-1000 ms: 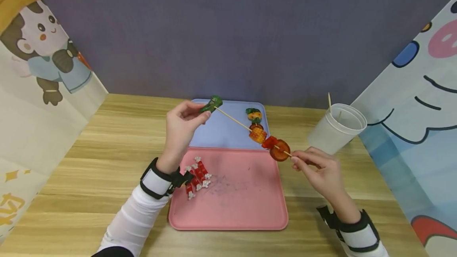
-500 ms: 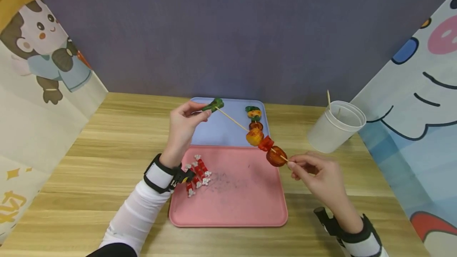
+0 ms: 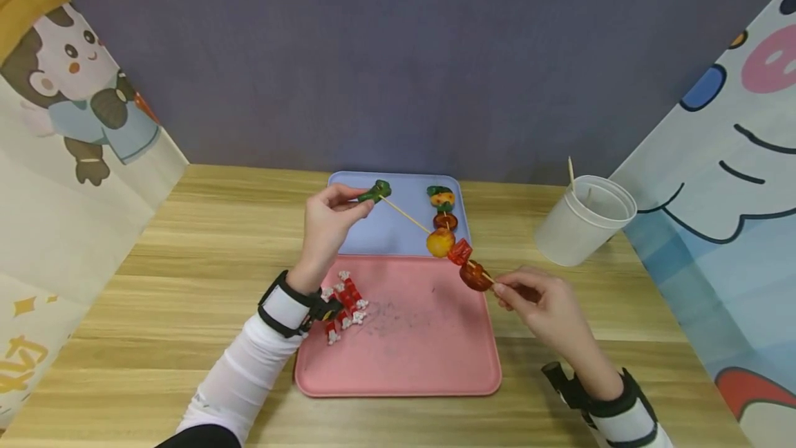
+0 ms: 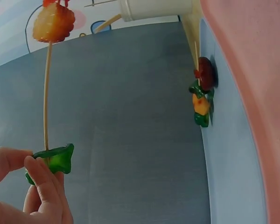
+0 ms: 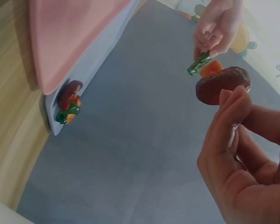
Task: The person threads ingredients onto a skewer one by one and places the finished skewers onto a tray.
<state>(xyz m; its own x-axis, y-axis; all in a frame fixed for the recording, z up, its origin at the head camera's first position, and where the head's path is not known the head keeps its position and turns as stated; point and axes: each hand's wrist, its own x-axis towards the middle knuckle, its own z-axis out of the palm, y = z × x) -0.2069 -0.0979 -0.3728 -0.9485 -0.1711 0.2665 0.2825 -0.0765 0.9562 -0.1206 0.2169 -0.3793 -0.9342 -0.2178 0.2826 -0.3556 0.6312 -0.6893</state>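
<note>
My left hand (image 3: 329,227) pinches a curled green pepper piece (image 3: 376,190) at the far end of a thin wooden skewer (image 3: 405,214). In the left wrist view the skewer's tip runs into the pepper piece (image 4: 60,159). My right hand (image 3: 541,303) pinches the skewer's near end between thumb and fingers. Just ahead of those fingers sits a round brown slice (image 3: 475,275), then a red piece (image 3: 460,252) and a yellow corn chunk (image 3: 441,243). A bare length of stick shows between corn and pepper. The whole skewer is held above the trays, sloping down to the right.
The pink tray (image 3: 423,365) holds several red pieces with white ends (image 3: 346,301) at its left. Behind it, a blue tray (image 3: 392,227) bears a finished-looking skewer of food pieces (image 3: 443,199). A white cup (image 3: 569,227) with sticks stands at right, before a grey wall (image 3: 398,61).
My left hand has shifted slightly right and down with the pepper piece. My right hand has come left, the skewer's food pieces have turned, and the bare stretch of stick looks shorter.
</note>
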